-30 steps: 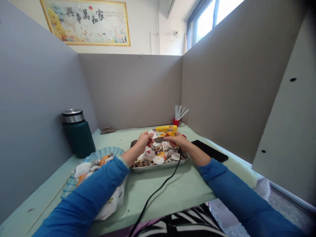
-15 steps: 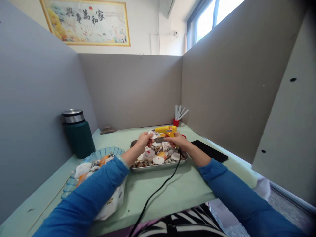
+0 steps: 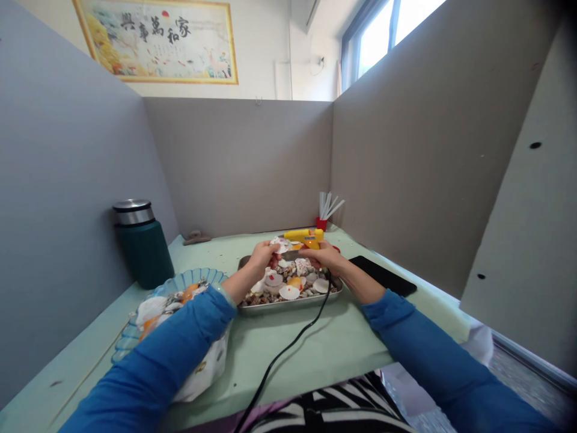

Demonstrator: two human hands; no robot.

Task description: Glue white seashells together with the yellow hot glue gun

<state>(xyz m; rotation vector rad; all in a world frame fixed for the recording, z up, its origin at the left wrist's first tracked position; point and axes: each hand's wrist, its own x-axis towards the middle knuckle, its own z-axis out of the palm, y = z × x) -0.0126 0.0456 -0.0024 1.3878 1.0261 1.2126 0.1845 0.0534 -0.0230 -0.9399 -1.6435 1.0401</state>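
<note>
Far left, green bottle (image 3: 144,252) upright by the partition. Nearer, blue scalloped dish (image 3: 121,347) with shells, partly behind the left sleeve. Left hand (image 3: 262,257) is over the left part of the metal tray (image 3: 288,309); thumb and fingers pinch a pale, red-speckled shell (image 3: 281,244). Shell sits at the fingertips, on their right side, above the tray's far edge; its long axis is hard to read, partly covered by the fingers. Left hand is the nearer one to it.

Just right of the shell: yellow glue gun (image 3: 303,235), barrel lying left-right across the scene, nozzle end pointing left at the shell's far edge. Touching or a slight gap, cannot tell. Right hand (image 3: 331,258) is on the gun's handle from the right and near side, fingers curled round it; trigger finger not clear. Black cord (image 3: 295,344) runs from below that hand to the near edge. Far right, white sticks (image 3: 331,206) in red cup (image 3: 321,224); nearer, flat black slab (image 3: 383,275) right of the right wrist.
</note>
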